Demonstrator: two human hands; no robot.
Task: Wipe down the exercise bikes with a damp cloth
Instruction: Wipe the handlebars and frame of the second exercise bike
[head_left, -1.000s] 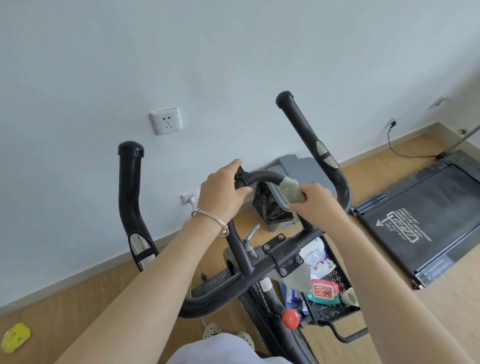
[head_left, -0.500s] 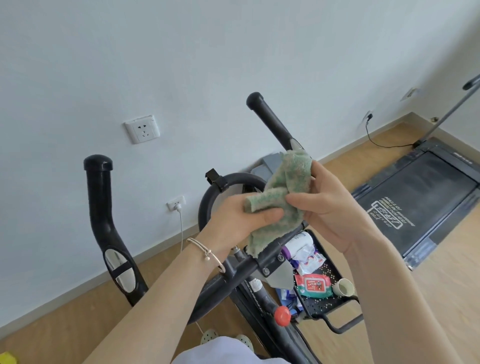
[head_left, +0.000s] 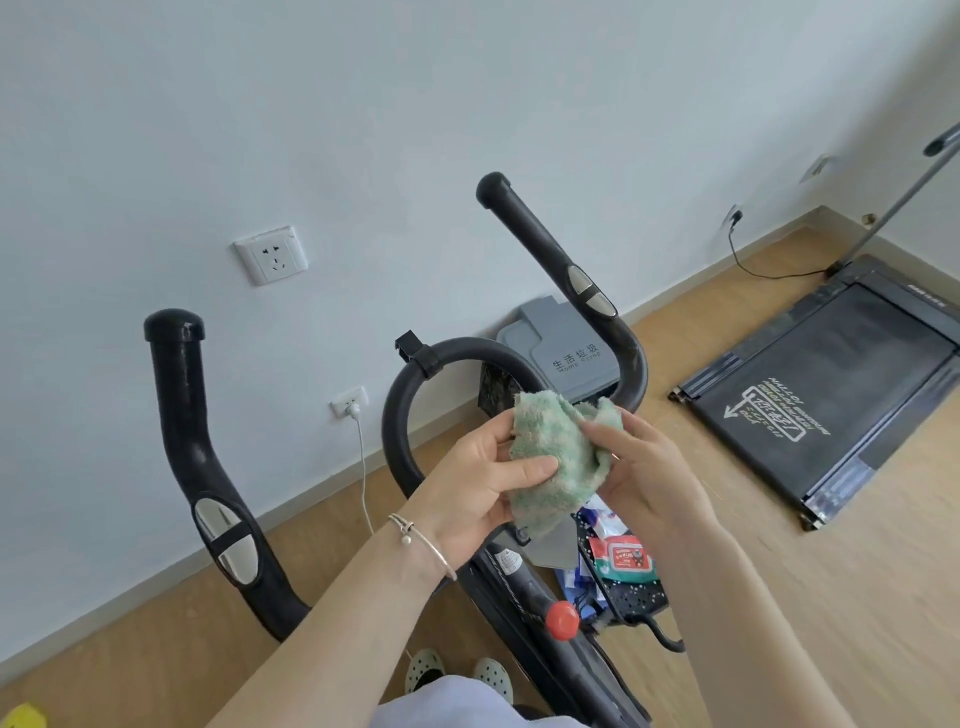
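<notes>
Holding a green cloth (head_left: 550, 457) with both hands, a person stands over a black exercise bike (head_left: 400, 415). The cloth is in the middle of the frame, bunched up, in front of the bike's round bar. I cannot tell if it touches the bar.

The left hand (head_left: 478, 483) grips the cloth's left side. Its thumb lies flat across the front and its fingers go behind. The right hand (head_left: 649, 467) grips the right side, with its fingers curled round the edge. A thin silver bracelet (head_left: 426, 540) sits on the left wrist.

One bike handle (head_left: 182, 415) stands up at the left of the frame. The other handle (head_left: 545, 244) points to the upper middle. Each has a shiny silver patch. A red knob (head_left: 561, 620) sits on the bike in the lower middle.

Just below the hands, to the right, is a black tray (head_left: 639, 597) with little holes. A red and green pack (head_left: 623, 558) lies in it with other small packs.

A grey bin (head_left: 566, 353) stands by the wall behind the round bar. A black treadmill (head_left: 831, 395) lies flat on the wooden floor at the right, with a white arrow on it. A white wall socket (head_left: 270, 254) is at the upper left. Lower down, a white cable (head_left: 363, 467) hangs from a smaller socket (head_left: 349, 402). Pale shoes (head_left: 426, 667) with holes show at the bottom.
</notes>
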